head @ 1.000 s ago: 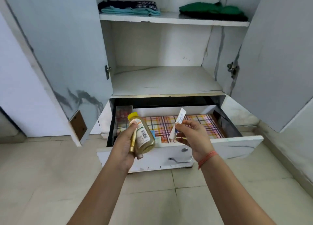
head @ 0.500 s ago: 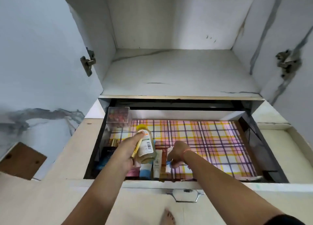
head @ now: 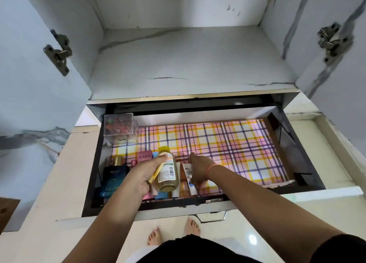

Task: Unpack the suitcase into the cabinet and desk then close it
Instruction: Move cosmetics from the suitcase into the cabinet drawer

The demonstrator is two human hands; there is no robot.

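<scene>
Gripping amber bottle (head: 167,173) plus gold stick (head: 156,173) in left hand (head: 142,175), fingers wrapped round both, held over left end of drawer (head: 285,132), centre-left of frame. Down inside drawer, just right of bottle, right hand (head: 200,171) touches white tube (head: 188,170) lying near front edge; pinching or merely resting, cannot tell. Blue box (head: 113,175), pink box (head: 144,157), clear box (head: 118,124) line drawer's left side.

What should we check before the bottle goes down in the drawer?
1. Drawer open: ok.
2. Left hand grips bottle: ok.
3. Yellow cap on: ok.
4. Bare plaid liner free for it: ok.
5. Right hand clear of white tube: cannot tell, they overlap.
6. Left hand carries only the bottle: not ok, gold stick held too.
</scene>
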